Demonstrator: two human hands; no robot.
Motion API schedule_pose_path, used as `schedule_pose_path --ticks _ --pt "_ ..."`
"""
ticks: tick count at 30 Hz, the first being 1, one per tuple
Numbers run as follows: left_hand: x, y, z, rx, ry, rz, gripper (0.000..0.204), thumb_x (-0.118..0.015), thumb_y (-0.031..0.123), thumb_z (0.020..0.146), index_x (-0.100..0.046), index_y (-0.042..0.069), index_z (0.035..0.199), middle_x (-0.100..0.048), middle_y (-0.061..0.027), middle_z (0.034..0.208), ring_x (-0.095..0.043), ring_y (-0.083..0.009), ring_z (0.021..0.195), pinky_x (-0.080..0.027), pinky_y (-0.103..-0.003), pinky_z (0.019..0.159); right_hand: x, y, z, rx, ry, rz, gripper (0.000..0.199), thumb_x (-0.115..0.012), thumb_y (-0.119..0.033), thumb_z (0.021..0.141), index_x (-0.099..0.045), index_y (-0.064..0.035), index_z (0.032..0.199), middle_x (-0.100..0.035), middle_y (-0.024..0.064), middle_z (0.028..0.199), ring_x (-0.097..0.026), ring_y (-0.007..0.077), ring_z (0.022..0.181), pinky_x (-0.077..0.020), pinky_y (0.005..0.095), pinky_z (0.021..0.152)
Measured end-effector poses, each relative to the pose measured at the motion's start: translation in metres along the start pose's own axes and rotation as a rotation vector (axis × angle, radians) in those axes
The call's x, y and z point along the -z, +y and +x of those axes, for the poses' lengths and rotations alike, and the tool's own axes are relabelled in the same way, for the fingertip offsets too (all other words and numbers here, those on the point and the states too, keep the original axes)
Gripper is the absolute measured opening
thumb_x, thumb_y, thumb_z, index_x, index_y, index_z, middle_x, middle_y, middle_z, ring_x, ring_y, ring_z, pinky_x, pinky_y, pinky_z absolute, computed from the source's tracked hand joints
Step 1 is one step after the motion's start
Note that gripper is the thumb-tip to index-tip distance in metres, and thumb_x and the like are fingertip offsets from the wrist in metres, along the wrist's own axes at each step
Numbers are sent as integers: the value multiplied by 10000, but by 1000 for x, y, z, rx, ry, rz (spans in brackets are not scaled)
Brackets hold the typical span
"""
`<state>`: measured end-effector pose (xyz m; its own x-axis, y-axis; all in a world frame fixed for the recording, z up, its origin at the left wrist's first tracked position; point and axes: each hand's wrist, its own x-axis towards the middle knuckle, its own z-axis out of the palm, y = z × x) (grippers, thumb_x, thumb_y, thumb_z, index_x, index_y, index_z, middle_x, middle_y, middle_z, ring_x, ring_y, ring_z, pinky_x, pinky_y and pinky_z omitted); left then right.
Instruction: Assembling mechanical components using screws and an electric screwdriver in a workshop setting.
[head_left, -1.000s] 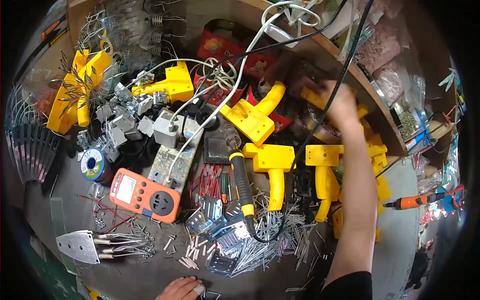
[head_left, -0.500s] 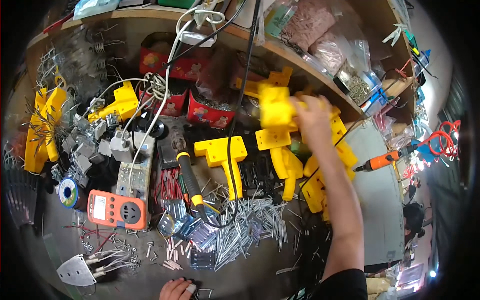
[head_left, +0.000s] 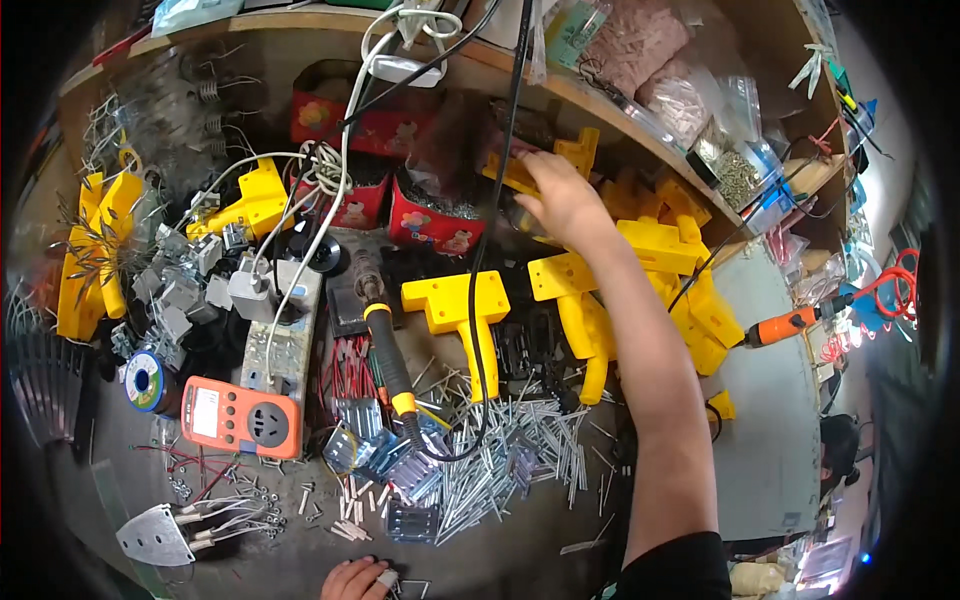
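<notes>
My right hand (head_left: 565, 200) reaches across the bench to a yellow pistol-shaped plastic casing (head_left: 508, 176) at the back. Its fingers lie over the casing's right end, and the thumb is apart from them; part of the grasp is hidden. Beneath my right forearm lie another yellow casing (head_left: 560, 277) and a heap of similar ones (head_left: 705, 310). My left hand (head_left: 352, 580) rests at the near edge, only partly in view, its fingers lying on the bench with a white wrap on one fingertip. A bent metal piece (head_left: 415, 584) lies beside it.
A soldering iron (head_left: 388, 350) and a yellow casing (head_left: 462, 305) lie mid-bench by metal rods (head_left: 520, 450). An orange meter (head_left: 242, 417) and solder spool (head_left: 145, 382) are left. A black cable (head_left: 487, 240) hangs across. Red boxes (head_left: 430, 220) stand behind; an orange screwdriver (head_left: 785, 327) hangs right.
My right hand has let go of the yellow casing it held and moved left and back to another. The heap at right has shifted. My left hand stays put; the view shifted slightly.
</notes>
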<state>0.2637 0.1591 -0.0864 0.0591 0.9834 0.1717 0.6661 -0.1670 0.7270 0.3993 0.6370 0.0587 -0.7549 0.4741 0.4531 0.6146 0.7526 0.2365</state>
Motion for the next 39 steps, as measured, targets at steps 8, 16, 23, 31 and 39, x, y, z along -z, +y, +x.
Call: schedule_pose_path --ticks 8,16,23,31,39 --pt "-4 -2 2 -27 -8 -41 476 -580 231 768 -511 5 1181 -519 -158 1208 -464 -341 1169 -341 -474 1002 -36 14 41 -373 -526 -160 275 -462 -141 834 -656 -93 1022 -624 128 1105 -589 277 1044 -417 380 946" --pt "-2 5 5 9 -3 -5 476 -588 247 767 -525 6 1172 -527 -161 1194 -476 -343 1152 -346 -477 994 8 71 -20 -385 -452 -522 242 -474 -182 840 -672 -87 942 -659 129 963 -628 279 937 -463 429 829" --pt "-1 5 7 25 -7 31 491 -607 252 747 -536 10 1168 -536 -158 1178 -484 -338 1143 -360 -475 984 62 105 -9 -818 -734 -87 545 -560 -433 826 -550 -46 1208 -592 163 1165 -544 329 1098 -430 337 911" --pt "-10 -3 1 4 -2 50 460 -637 277 752 -556 17 1123 -559 -142 1149 -508 -338 1111 -375 -473 970 -33 122 59 -214 -511 -133 362 -504 -306 852 -558 -128 1163 -548 160 1205 -524 345 1094 -427 399 913" --pt "-12 -9 -6 14 -76 66 472 -626 289 768 -543 17 1144 -539 -140 1188 -488 -321 1145 -376 -469 972 -69 101 69 -6 7 -353 502 -629 -385 745 -601 -40 1109 -593 206 1121 -567 327 1058 -447 375 923"
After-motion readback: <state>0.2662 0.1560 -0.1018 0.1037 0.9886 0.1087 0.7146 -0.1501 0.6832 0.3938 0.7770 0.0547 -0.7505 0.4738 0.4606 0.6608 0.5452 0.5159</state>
